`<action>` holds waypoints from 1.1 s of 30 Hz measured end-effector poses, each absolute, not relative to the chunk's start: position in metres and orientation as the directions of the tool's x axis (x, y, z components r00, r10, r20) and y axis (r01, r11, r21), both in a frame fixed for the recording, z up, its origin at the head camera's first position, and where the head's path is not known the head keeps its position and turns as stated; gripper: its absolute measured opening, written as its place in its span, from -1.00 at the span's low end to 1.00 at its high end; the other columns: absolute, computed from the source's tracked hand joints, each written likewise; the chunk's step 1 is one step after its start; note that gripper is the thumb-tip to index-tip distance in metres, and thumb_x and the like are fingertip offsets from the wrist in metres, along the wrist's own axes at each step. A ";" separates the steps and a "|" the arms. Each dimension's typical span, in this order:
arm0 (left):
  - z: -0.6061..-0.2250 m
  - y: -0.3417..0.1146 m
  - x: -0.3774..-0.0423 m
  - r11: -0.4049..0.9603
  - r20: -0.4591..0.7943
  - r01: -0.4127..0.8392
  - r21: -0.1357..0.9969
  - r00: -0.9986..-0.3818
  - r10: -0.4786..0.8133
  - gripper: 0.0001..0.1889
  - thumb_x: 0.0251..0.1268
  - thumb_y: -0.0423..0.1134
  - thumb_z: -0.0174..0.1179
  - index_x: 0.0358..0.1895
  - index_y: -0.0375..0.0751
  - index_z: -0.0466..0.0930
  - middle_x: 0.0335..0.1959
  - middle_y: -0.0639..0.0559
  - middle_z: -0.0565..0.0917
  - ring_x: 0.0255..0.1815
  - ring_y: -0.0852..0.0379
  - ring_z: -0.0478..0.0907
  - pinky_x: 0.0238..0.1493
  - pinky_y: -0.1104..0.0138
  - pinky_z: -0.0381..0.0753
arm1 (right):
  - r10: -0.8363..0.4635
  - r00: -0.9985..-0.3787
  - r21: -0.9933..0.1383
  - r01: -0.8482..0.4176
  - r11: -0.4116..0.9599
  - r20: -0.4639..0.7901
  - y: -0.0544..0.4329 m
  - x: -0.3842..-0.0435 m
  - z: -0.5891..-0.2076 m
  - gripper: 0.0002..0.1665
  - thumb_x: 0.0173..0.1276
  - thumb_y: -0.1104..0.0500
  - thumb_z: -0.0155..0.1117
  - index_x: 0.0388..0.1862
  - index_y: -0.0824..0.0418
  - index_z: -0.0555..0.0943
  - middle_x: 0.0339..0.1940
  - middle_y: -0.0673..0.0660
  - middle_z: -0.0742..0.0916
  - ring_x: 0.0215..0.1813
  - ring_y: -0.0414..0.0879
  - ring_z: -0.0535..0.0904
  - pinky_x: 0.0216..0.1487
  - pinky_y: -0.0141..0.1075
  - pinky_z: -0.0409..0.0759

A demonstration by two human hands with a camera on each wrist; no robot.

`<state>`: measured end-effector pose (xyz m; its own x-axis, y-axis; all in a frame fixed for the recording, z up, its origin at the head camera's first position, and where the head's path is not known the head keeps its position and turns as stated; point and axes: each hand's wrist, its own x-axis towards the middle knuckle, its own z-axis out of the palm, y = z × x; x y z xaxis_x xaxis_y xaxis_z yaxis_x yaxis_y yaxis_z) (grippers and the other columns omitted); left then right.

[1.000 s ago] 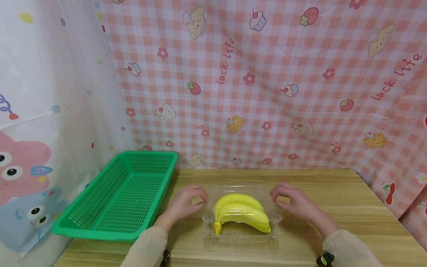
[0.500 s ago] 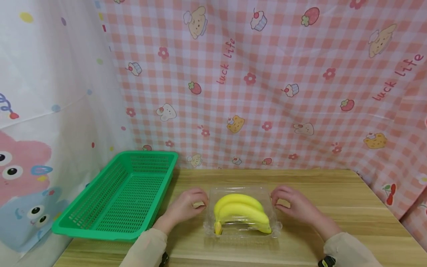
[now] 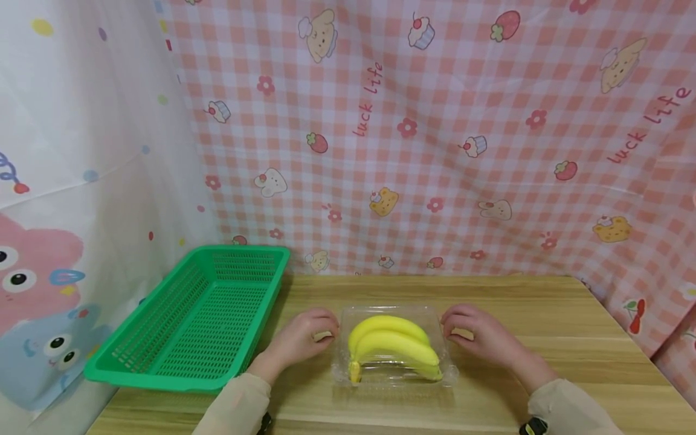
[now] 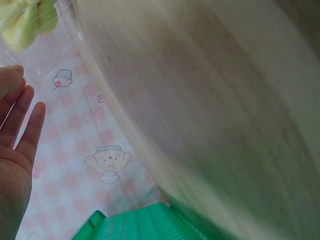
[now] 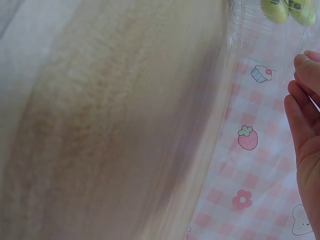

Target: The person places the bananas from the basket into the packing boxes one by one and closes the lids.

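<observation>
A bunch of yellow bananas [image 3: 393, 341] lies inside a clear plastic clamshell container [image 3: 394, 379] on the wooden table, its lid down over the fruit. At the container's left side my left hand [image 3: 302, 336] has its fingers and thumb curved to the edge, seeming to grip it. My right hand [image 3: 483, 333] mirrors this at the right side. Pale banana ends [image 4: 30, 22] show through the plastic in the left wrist view. The right hand's thumb and index finger [image 5: 306, 70] come together near the plastic in the right wrist view.
Left of the container stands a green perforated basket [image 3: 214, 383] with nothing in it. A pink checked curtain [image 3: 391, 181] hangs behind the wooden table [image 3: 565, 338]; a white printed curtain [image 3: 109, 151] hangs at the left.
The container's lid has come down over the bananas between one second and half a second ago. Both hands have dropped slightly at its sides; since then they have hardly moved.
</observation>
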<state>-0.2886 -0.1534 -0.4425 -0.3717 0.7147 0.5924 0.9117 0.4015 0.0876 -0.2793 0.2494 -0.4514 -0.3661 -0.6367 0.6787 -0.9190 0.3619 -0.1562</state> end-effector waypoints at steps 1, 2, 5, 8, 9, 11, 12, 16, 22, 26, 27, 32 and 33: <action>-0.442 -0.154 -0.288 0.402 0.591 0.912 0.084 -0.370 0.716 -0.76 -0.11 -0.51 0.51 -0.41 -0.13 0.70 -0.25 0.06 0.70 -0.16 0.13 0.64 -0.05 0.38 0.63 | -0.639 -0.357 -0.150 -0.922 0.356 0.681 0.250 -0.279 -0.452 -0.50 -0.15 0.55 0.50 -0.38 0.03 0.60 -0.16 0.05 0.68 -0.10 0.00 0.61 0.16 -0.58 0.37; -0.441 -0.154 -0.288 0.401 0.589 0.912 0.081 -0.368 0.719 -0.76 -0.11 -0.52 0.51 -0.41 -0.14 0.70 -0.25 0.06 0.70 -0.16 0.13 0.64 -0.05 0.39 0.63 | -0.641 -0.349 -0.143 -0.925 0.352 0.684 0.250 -0.280 -0.452 -0.51 -0.16 0.55 0.50 -0.38 0.03 0.60 -0.16 0.06 0.68 -0.10 0.00 0.61 0.15 -0.57 0.38; -0.440 -0.154 -0.286 0.408 0.578 0.911 0.064 -0.367 0.729 -0.77 -0.10 -0.50 0.51 -0.40 -0.14 0.71 -0.24 0.05 0.71 -0.15 0.12 0.64 -0.04 0.39 0.63 | -0.644 -0.331 -0.118 -0.929 0.351 0.690 0.250 -0.280 -0.453 -0.52 -0.18 0.53 0.49 -0.38 0.03 0.60 -0.16 0.06 0.68 -0.11 0.00 0.61 0.12 -0.55 0.41; -0.439 -0.154 -0.284 0.420 0.563 0.906 0.054 -0.375 0.736 -0.78 -0.09 -0.49 0.50 -0.39 -0.14 0.71 -0.23 0.05 0.72 -0.14 0.11 0.64 -0.02 0.37 0.62 | -0.644 -0.332 -0.101 -0.924 0.368 0.689 0.250 -0.278 -0.453 -0.52 -0.19 0.52 0.50 -0.39 0.03 0.59 -0.15 0.06 0.68 -0.11 0.00 0.61 0.09 -0.51 0.45; -0.439 -0.155 -0.283 0.428 0.557 0.902 0.050 -0.381 0.738 -0.79 -0.08 -0.48 0.50 -0.38 -0.14 0.72 -0.22 0.05 0.72 -0.13 0.12 0.64 -0.01 0.36 0.62 | -0.644 -0.336 -0.098 -0.921 0.377 0.688 0.250 -0.277 -0.452 -0.52 -0.18 0.52 0.51 -0.39 0.03 0.59 -0.15 0.06 0.68 -0.11 0.00 0.61 0.08 -0.49 0.46; -0.439 -0.155 -0.282 0.441 0.549 0.896 0.046 -0.392 0.739 -0.79 -0.07 -0.47 0.48 -0.36 -0.13 0.72 -0.21 0.05 0.72 -0.12 0.11 0.65 0.00 0.35 0.62 | -0.641 -0.350 -0.093 -0.912 0.399 0.683 0.251 -0.275 -0.451 -0.52 -0.17 0.51 0.52 -0.37 0.02 0.60 -0.14 0.04 0.69 -0.10 -0.01 0.61 0.06 -0.44 0.49; -0.438 -0.155 -0.281 0.447 0.545 0.894 0.044 -0.396 0.739 -0.80 -0.06 -0.47 0.48 -0.36 -0.13 0.73 -0.21 0.05 0.72 -0.12 0.11 0.64 0.00 0.35 0.62 | -0.639 -0.359 -0.093 -0.907 0.410 0.680 0.251 -0.273 -0.451 -0.52 -0.16 0.50 0.52 -0.36 0.01 0.60 -0.13 0.04 0.69 -0.09 -0.01 0.61 0.06 -0.42 0.51; -0.437 -0.154 -0.277 0.464 0.545 0.886 0.019 -0.398 0.738 -0.81 -0.03 -0.46 0.47 -0.35 -0.13 0.73 -0.22 0.06 0.72 -0.13 0.12 0.65 -0.01 0.34 0.62 | -0.621 -0.416 -0.114 -0.877 0.466 0.664 0.252 -0.263 -0.448 -0.54 -0.09 0.46 0.53 -0.29 0.00 0.64 -0.12 -0.01 0.69 -0.06 -0.06 0.61 0.07 -0.43 0.50; -0.433 -0.154 -0.270 0.494 0.543 0.869 0.031 -0.430 0.721 -0.84 0.01 -0.44 0.46 -0.36 -0.10 0.73 -0.25 0.09 0.71 -0.15 0.14 0.64 -0.05 0.32 0.63 | -0.590 -0.494 -0.154 -0.833 0.531 0.638 0.251 -0.252 -0.443 -0.72 0.14 0.33 0.49 -0.26 0.00 0.68 -0.12 -0.04 0.69 -0.05 -0.10 0.61 0.08 -0.51 0.45; -0.431 -0.154 -0.264 0.539 0.522 0.840 0.061 -0.487 0.700 -0.86 0.05 -0.40 0.46 -0.35 -0.08 0.74 -0.24 0.12 0.71 -0.15 0.15 0.63 -0.05 0.30 0.63 | -0.580 -0.505 -0.159 -0.825 0.543 0.639 0.250 -0.249 -0.441 -0.96 0.41 0.13 0.32 -0.27 0.02 0.69 -0.13 -0.04 0.69 -0.06 -0.10 0.62 0.07 -0.50 0.46; -0.431 -0.154 -0.263 0.549 0.516 0.833 0.070 -0.501 0.695 -0.87 0.06 -0.38 0.45 -0.34 -0.08 0.74 -0.24 0.12 0.71 -0.14 0.15 0.63 -0.05 0.29 0.63 | -0.576 -0.507 -0.162 -0.823 0.544 0.641 0.250 -0.248 -0.441 -0.94 0.42 0.12 0.31 -0.27 0.03 0.69 -0.13 -0.04 0.69 -0.06 -0.10 0.62 0.07 -0.50 0.46; -0.428 -0.155 -0.254 0.583 0.513 0.798 0.155 -0.569 0.643 -0.90 0.11 -0.34 0.44 -0.31 -0.09 0.74 -0.23 0.12 0.71 -0.14 0.15 0.63 -0.06 0.27 0.64 | -0.539 -0.532 -0.192 -0.805 0.562 0.653 0.248 -0.241 -0.439 -0.73 0.14 0.35 0.48 -0.26 0.02 0.68 -0.14 -0.06 0.69 -0.07 -0.12 0.61 0.05 -0.51 0.48; -0.427 -0.155 -0.252 0.590 0.508 0.783 0.194 -0.595 0.622 -0.90 0.13 -0.34 0.43 -0.31 -0.09 0.74 -0.23 0.13 0.71 -0.15 0.16 0.63 -0.08 0.28 0.65 | -0.524 -0.547 -0.216 -0.797 0.564 0.652 0.247 -0.239 -0.438 -0.67 0.07 0.40 0.49 -0.26 0.03 0.67 -0.14 -0.07 0.69 -0.08 -0.13 0.61 0.03 -0.50 0.51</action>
